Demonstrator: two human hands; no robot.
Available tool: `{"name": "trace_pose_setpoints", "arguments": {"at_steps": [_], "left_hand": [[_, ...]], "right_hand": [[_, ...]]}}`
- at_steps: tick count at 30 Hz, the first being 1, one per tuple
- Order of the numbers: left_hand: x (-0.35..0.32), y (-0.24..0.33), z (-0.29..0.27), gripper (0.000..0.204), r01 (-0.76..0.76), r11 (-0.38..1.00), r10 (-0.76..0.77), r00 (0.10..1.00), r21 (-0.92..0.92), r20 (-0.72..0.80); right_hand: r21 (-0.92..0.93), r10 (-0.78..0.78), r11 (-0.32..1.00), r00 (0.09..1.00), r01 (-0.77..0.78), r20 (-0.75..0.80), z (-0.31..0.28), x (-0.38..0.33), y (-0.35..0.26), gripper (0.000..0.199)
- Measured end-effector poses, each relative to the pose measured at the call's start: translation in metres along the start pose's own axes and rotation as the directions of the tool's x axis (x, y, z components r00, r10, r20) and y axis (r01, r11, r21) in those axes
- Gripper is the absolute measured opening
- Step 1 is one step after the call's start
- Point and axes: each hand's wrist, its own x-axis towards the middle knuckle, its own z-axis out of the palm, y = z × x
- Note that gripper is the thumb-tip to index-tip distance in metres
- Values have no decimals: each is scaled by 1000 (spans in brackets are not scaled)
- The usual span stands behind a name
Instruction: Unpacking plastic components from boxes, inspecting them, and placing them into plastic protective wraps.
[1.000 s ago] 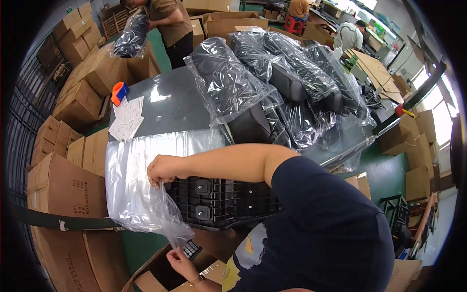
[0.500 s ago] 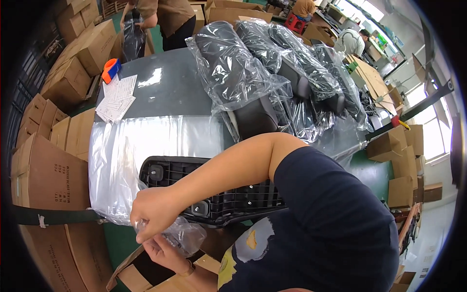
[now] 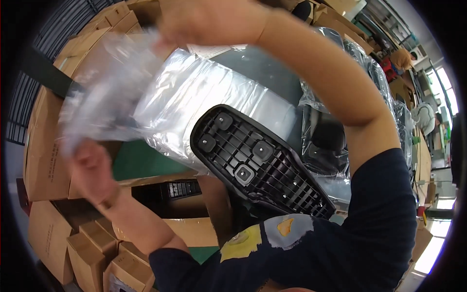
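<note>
A clear plastic bag (image 3: 109,92), smeared by motion, hangs spread between my two raised hands at the left. My left hand (image 3: 92,170) grips its lower edge. My right hand (image 3: 214,22), reaching across the top of the view, grips its upper edge; the fingers of both are blurred. A black seat (image 3: 255,158) lies upside down in front of me, its ribbed plastic underside, rubber pads and bolt ends facing up. Neither hand touches it. Under and behind the seat lies a stack of flat clear plastic bags (image 3: 209,90) on the grey table (image 3: 262,65).
Black seats wrapped in clear plastic (image 3: 326,136) lie on the table's right side. An open carton (image 3: 192,228) with a black ribbed part inside stands below the table edge. Cardboard boxes (image 3: 48,170) line the left. Another person (image 3: 425,117) is at the far right.
My hands have moved apart, the right one up and away, the left one out to the left, spreading the bag. My view has turned left; the seat shows more fully.
</note>
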Motion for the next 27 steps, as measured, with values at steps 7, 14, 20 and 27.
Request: {"name": "trace_pose_setpoints", "arguments": {"at_steps": [7, 14, 20, 27], "left_hand": [[-11, -109, 1, 9, -177, 143, 586, 808, 974, 61], [-78, -224, -84, 14, 49, -297, 24, 999, 953, -44], [-115, -239, -59, 36, 106, -248, 65, 994, 963, -92], [-140, -243, -47, 15, 265, -38, 88, 961, 963, -261]], "right_hand": [[-127, 367, 926, 925, -355, 93, 60, -63, -18, 20], [-72, 610, 439, 239, -896, 755, 152, -168, -65, 39], [69, 514, 298, 221, -952, 829, 119, -183, -87, 71], [158, 595, 232, 268, -960, 758, 118, -192, -96, 54]]}}
